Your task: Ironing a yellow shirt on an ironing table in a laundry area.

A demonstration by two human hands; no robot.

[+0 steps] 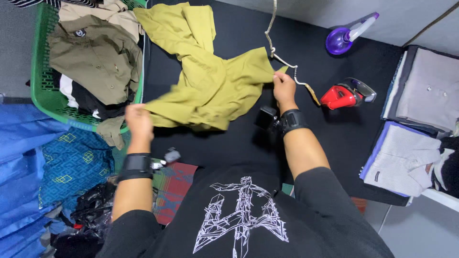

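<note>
Fingers of the left hand [138, 119] pinch the olive shirt [210, 81]; right hand [284, 88] grips its other edge.

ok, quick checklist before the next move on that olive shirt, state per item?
1. Left hand grips olive shirt edge: ok.
2. Right hand pinches the opposite edge: ok.
3. Shirt spread flat on the black surface: not ok, bunched.
4. Red iron apart from the shirt: ok.
5. Iron cord off the cloth: not ok, it runs by the right hand.
6. Iron hot: cannot tell.
</note>
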